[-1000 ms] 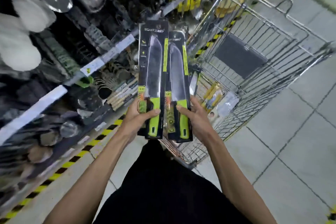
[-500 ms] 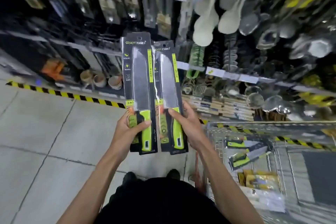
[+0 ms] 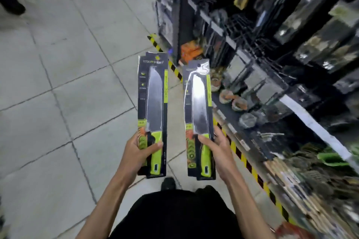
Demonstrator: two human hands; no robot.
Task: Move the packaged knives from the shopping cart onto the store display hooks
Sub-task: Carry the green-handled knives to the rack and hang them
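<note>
Rightward, blurred shelving (image 3: 310,125) beside packaged knives (image 3: 153,103)

I get one wide head view. Faces forward-down, close above left hand (image 3: 138,154) and right hand (image 3: 220,151).

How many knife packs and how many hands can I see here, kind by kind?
Knife packs, fronts in view: 2 (left pack, right pack)
Hands, each gripping one pack: 2 (left hand, right hand)
Total: 4
</note>
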